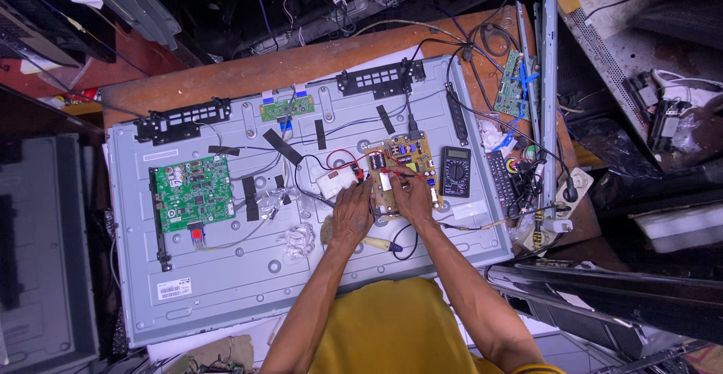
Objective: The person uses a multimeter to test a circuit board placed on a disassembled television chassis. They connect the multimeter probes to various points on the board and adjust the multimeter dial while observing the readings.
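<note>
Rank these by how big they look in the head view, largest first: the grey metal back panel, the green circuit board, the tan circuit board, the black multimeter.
1. Grey metal back panel
2. Green circuit board
3. Tan circuit board, partly hidden under both hands, so its place is less sure
4. Black multimeter

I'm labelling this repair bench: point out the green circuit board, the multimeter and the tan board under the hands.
green circuit board (194,192), head view, board's middle.
multimeter (455,171), head view, dial.
tan board (407,154), head view, upper part.
</note>
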